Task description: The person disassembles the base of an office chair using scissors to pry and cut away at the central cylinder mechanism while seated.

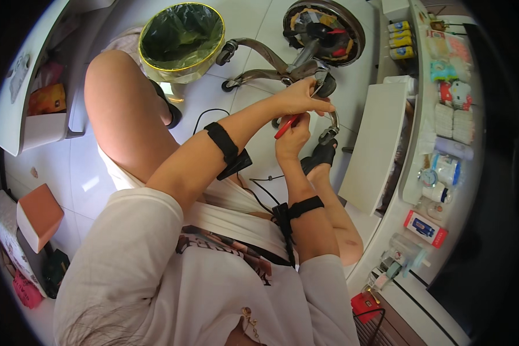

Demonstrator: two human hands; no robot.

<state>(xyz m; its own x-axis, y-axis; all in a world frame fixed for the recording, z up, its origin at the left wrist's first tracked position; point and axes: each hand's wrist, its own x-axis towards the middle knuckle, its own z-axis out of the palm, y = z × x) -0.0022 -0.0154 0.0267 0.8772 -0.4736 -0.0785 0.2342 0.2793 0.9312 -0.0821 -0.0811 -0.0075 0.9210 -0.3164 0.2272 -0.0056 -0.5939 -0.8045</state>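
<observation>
An overturned stool with a metal base (286, 75) lies on the floor in front of me. My left hand (301, 97) reaches to one of its dark casters (326, 85), thumb stretched to the right, other fingers bent. What those fingers grip, if anything, is hidden. Just below, my right hand (294, 138) is closed around a red-handled tool (287, 126). Its working end is mostly lost between the hands, so its kind is unclear. Another caster (328, 135) stands to the right of my right hand.
Beyond the base is the stool's round seat (352, 34), underside showing, with red and black items on it. A lined bin (150, 66) stands at the far left. On the right, a white drawer unit (370, 150) adjoins a crowded counter. Black cables (261, 202) hang between my forearms.
</observation>
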